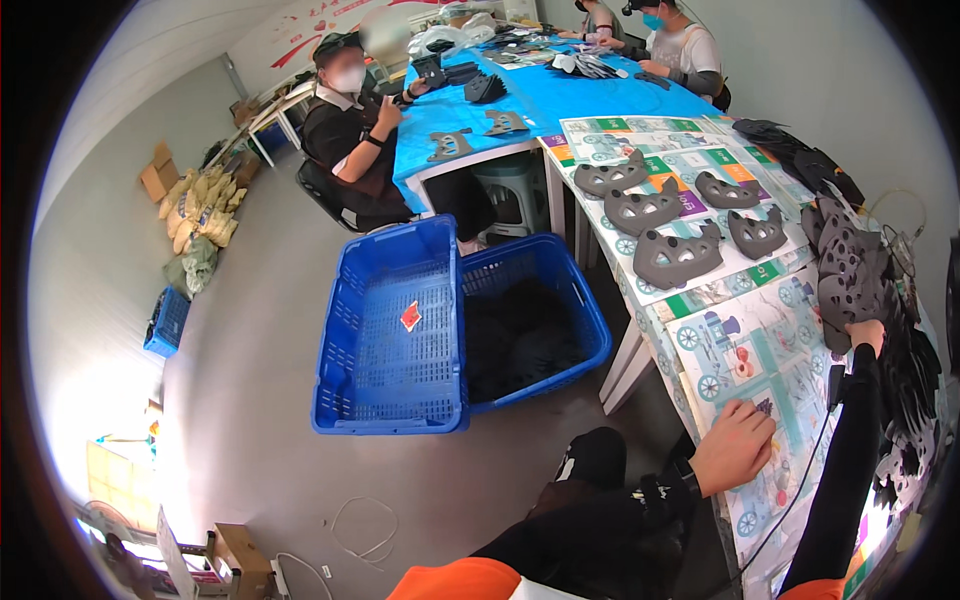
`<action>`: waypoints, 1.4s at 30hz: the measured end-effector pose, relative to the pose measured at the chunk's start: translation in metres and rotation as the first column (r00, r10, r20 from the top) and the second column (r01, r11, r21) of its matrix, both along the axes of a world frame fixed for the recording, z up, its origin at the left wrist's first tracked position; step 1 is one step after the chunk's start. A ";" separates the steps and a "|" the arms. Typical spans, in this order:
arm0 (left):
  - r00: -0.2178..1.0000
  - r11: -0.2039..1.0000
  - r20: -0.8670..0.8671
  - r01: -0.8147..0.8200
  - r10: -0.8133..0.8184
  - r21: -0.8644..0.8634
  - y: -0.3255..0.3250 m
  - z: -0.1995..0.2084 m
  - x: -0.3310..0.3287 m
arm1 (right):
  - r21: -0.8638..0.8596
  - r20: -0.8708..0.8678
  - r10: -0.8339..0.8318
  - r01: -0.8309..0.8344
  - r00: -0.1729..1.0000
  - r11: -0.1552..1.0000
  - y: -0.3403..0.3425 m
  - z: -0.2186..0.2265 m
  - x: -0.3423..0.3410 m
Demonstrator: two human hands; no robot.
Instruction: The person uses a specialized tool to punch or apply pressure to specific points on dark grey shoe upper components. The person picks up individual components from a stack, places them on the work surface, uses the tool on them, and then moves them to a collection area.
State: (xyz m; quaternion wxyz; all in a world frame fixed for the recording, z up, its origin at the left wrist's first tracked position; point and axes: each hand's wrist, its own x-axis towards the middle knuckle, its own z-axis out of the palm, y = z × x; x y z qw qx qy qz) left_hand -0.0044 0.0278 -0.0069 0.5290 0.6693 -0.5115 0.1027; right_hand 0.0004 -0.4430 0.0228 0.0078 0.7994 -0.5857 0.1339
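My right hand [866, 336] grips the lower edge of a dark grey perforated piece [846, 295] on the pile along the table's right side. Closer to me, my left hand [735, 447] rests on the printed table cover with its fingers curled in. Whatever may be under those fingers is hidden. Beyond both hands, several curved grey pieces with cut-out openings lie apart on the cover, among them a near one [678, 255], a middle one [642, 208] and a right one [757, 232].
Black flat pieces [908, 395] crowd the right edge, and a thin cable [790, 515] crosses the near table. On the floor to the left stand a blue crate [390, 400] and another crate [597, 335] holding dark pieces. A seated person [345, 135] works at the blue-covered table [560, 100]; others sit farther off.
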 end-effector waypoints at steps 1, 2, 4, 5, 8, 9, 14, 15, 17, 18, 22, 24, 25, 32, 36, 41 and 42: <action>1.000 1.000 0.002 -0.014 0.014 0.012 0.003 -0.002 0.001 | 0.030 0.074 0.018 -0.020 0.997 0.999 0.006 -0.002 0.004; 1.000 0.999 0.003 -0.030 0.030 0.026 0.006 -0.003 0.003 | 0.062 0.147 0.034 -0.043 0.989 0.997 0.013 -0.009 0.010; 1.000 1.000 0.006 0.017 -0.017 -0.013 -0.001 0.003 -0.005 | -0.030 0.177 0.012 -0.007 0.984 1.000 -0.034 0.002 -0.027; 1.000 1.000 0.007 0.020 -0.020 -0.010 -0.001 0.003 -0.005 | 0.109 0.395 -0.036 -0.008 0.918 0.994 -0.041 0.004 -0.030; 1.000 0.999 0.014 -0.008 0.009 -0.033 0.003 -0.001 -0.004 | 0.240 0.759 -0.093 -0.143 0.644 0.960 -0.036 0.007 -0.024; 1.000 0.999 0.008 0.009 -0.009 -0.038 -0.001 -0.001 -0.005 | 0.215 0.751 -0.087 -0.118 0.654 0.969 -0.050 0.020 -0.034; 1.000 1.000 0.022 0.003 -0.002 -0.016 -0.005 0.004 -0.005 | -0.208 0.630 0.231 -0.126 0.742 0.970 -0.008 0.107 -0.068; 1.000 1.000 0.008 0.020 -0.020 -0.001 -0.006 0.004 -0.004 | -0.254 0.628 0.272 -0.138 0.730 0.957 0.006 0.127 -0.079; 1.000 1.000 -0.023 0.006 -0.007 -0.022 -0.001 0.003 0.004 | -0.309 0.650 0.354 -0.192 0.673 0.932 0.055 0.141 -0.090; 0.999 0.996 -0.050 0.011 -0.015 -0.086 -0.001 0.007 0.004 | -0.343 0.658 0.376 -0.184 0.652 0.921 0.092 0.154 -0.119; 0.925 0.971 -0.334 0.113 -0.180 -0.208 0.011 0.012 0.008 | -0.308 0.745 0.381 -0.223 0.548 0.925 0.252 0.130 -0.200; 0.878 0.947 -0.385 0.198 -0.286 -0.251 0.008 0.011 0.007 | -0.214 0.813 0.294 -0.213 0.503 0.953 0.320 0.098 -0.236; 0.640 0.838 -0.541 0.402 -0.545 -0.369 0.006 0.016 0.006 | -0.123 0.844 0.207 -0.196 0.495 0.973 0.345 0.089 -0.244; 0.420 0.743 -0.685 0.612 -0.596 -0.271 0.029 0.041 0.004 | 0.114 0.917 0.001 -0.262 0.399 0.958 0.423 0.031 -0.251; 0.565 0.766 -0.596 0.628 -0.571 -0.137 0.026 0.032 -0.001 | 0.136 0.931 -0.023 -0.289 0.364 0.948 0.427 0.007 -0.260; 0.533 0.742 -0.618 0.659 -0.578 -0.125 0.015 0.028 -0.008 | 0.138 0.975 -0.054 -0.390 0.217 0.910 0.449 -0.005 -0.257; 0.485 0.747 -0.650 0.635 -0.585 -0.199 0.013 0.025 -0.008 | 0.144 0.975 -0.062 -0.390 0.215 0.909 0.456 -0.006 -0.254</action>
